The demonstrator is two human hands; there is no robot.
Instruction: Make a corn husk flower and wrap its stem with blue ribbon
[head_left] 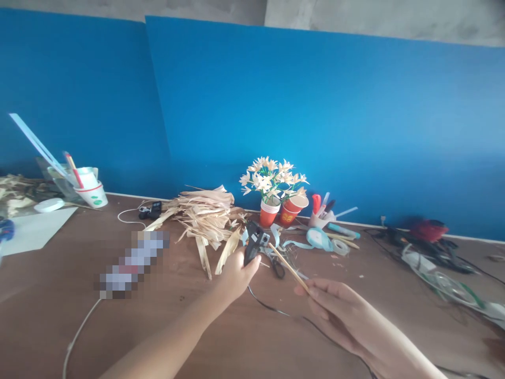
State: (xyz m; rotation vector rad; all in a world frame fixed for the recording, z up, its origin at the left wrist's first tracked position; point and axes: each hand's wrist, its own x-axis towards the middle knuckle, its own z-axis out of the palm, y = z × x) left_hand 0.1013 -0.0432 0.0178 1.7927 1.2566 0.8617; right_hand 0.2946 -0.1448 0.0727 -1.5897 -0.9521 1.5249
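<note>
My left hand (235,279) is wrapped round a black glue gun (255,242), its back end facing me and a dark cord (272,309) trailing below. My right hand (335,302) pinches a thin yellowish stick (290,267). The stick's far tip is close by the back of the glue gun; whether it touches cannot be told. Black-handled scissors (278,269) lie partly hidden behind the gun. To the left of the gun is a heap of dry, pale husk strips (205,213). Behind it, pale handmade flowers (266,179) stand in a stack of red paper cups (270,215).
A light-blue ribbon roll (319,239), a tape roll (340,246) and a cup of pens (321,216) sit right of centre. Tangled cables (445,268) lie far right. At left are a blurred object (132,266), a white cup (91,193) and paper (43,231). A blue panel (315,105) closes the back.
</note>
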